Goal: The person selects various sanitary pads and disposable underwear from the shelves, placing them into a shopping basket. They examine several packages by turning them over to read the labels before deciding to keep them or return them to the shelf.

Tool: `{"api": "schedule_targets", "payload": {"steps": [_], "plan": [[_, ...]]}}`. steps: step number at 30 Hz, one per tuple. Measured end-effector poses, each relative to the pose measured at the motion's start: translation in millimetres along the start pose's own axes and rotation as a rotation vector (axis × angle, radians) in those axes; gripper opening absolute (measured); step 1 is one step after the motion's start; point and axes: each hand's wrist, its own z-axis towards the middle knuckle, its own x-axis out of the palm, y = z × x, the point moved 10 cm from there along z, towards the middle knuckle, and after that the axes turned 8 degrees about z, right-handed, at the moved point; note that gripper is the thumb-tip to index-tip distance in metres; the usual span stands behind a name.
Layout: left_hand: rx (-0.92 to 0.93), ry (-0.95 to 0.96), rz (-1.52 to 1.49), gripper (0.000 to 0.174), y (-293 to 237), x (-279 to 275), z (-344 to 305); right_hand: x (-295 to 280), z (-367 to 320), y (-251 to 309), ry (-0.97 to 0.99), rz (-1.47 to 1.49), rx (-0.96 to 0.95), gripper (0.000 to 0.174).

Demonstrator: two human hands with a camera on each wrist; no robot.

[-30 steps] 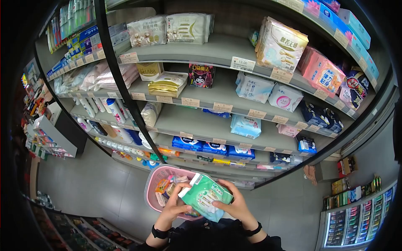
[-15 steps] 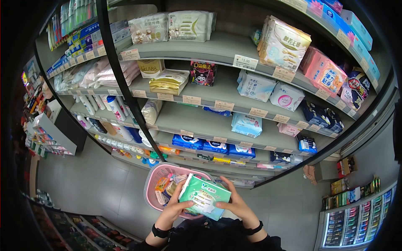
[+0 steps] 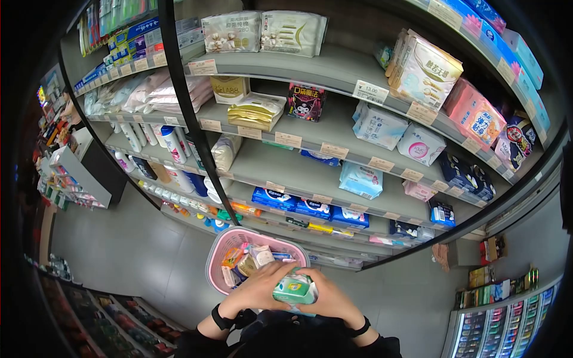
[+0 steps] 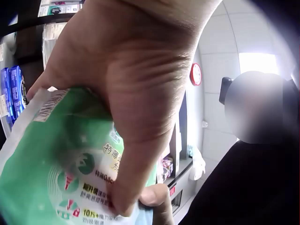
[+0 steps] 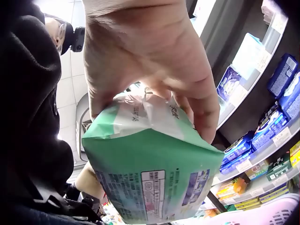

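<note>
Both hands hold a green-and-white soft pack of sanitary pads (image 3: 295, 289) in front of the body, tilted so that one narrow side faces up in the head view. The left hand (image 3: 255, 287) grips one end; its thumb lies across the printed front in the left wrist view (image 4: 122, 84). At the other end the right hand (image 3: 335, 296) spans the pack, thumb on one side and fingers on the other in the right wrist view (image 5: 150, 56). Just beyond the left hand stands a pink basket (image 3: 213, 268) with several small packaged goods (image 3: 245, 262) inside.
Ahead rises a curved shelf unit (image 3: 262, 164) with price tags and packs, including blue packs (image 3: 313, 209) low down and white cotton packs (image 3: 292, 33) on top. A drinks cooler (image 3: 507, 322) stands at the right, a low rack (image 3: 113, 316) at the left rear.
The pack has been turned in both hands, from its broad printed front facing the head camera to a narrow side facing it. The hands have come closer together. The head view has shifted slightly.
</note>
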Motion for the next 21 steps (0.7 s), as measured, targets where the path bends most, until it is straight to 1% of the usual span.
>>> {"api": "schedule_targets", "payload": {"steps": [1, 2, 4, 6, 7, 9, 10, 11, 13, 14, 15, 17, 18, 19, 20, 21], "plan": [[0.008, 0.098, -0.075, 0.097, 4, 12, 3, 0, 1, -1, 0.002, -0.001, -0.001, 0.080], [0.026, 0.043, -0.001, 0.095, 6, 11, 6, -2, 2, -1, -0.014, -0.020, -0.035, 0.082], [0.019, 0.015, 0.053, 0.092, 6, 2, 13, -7, 1, 3, -0.034, -0.042, -0.075, 0.083], [0.002, -0.068, 0.160, 0.087, 9, -20, 26, -30, -7, 9, -0.185, -0.004, -0.118, 0.076], [0.009, -0.070, 0.163, 0.087, 11, -29, 34, -35, -11, 7, -0.190, -0.007, -0.121, 0.076], [-0.038, -0.330, 0.309, 0.088, 24, -76, 48, -57, -23, -7, -0.284, 0.065, -0.095, 0.073], [-0.048, -0.422, 0.365, 0.088, 29, -98, 56, -66, -30, -12, -0.330, 0.086, -0.091, 0.066], [-0.056, -0.515, 0.419, 0.088, 34, -120, 64, -71, -36, -15, -0.339, 0.081, -0.100, 0.066], [-0.067, -0.596, 0.436, 0.088, 45, -153, 86, -85, -51, -31, -0.420, 0.126, -0.022, 0.060], [-0.029, -0.661, 0.448, 0.089, 50, -166, 97, -90, -59, -41, -0.469, 0.142, -0.035, 0.054], [-0.043, -0.656, 0.460, 0.088, 61, -175, 110, -91, -66, -44, -0.478, 0.138, -0.048, 0.054], [-0.120, -0.605, 0.538, 0.083, 91, -183, 139, -93, -77, -57, -0.500, 0.195, 0.002, 0.051], [-0.106, -0.615, 0.543, 0.083, 101, -187, 150, -94, -83, -64, -0.523, 0.213, -0.001, 0.048], [-0.157, -0.565, 0.524, 0.080, 119, -189, 163, -94, -87, -65, -0.533, 0.209, -0.015, 0.048], [-0.208, -0.513, 0.505, 0.078, 137, -189, 176, -94, -92, -69, -0.533, 0.198, 0.015, 0.047], [-0.195, -0.518, 0.510, 0.078, 150, -189, 189, -93, -95, -74, -0.532, 0.189, 0.048, 0.047]]}}
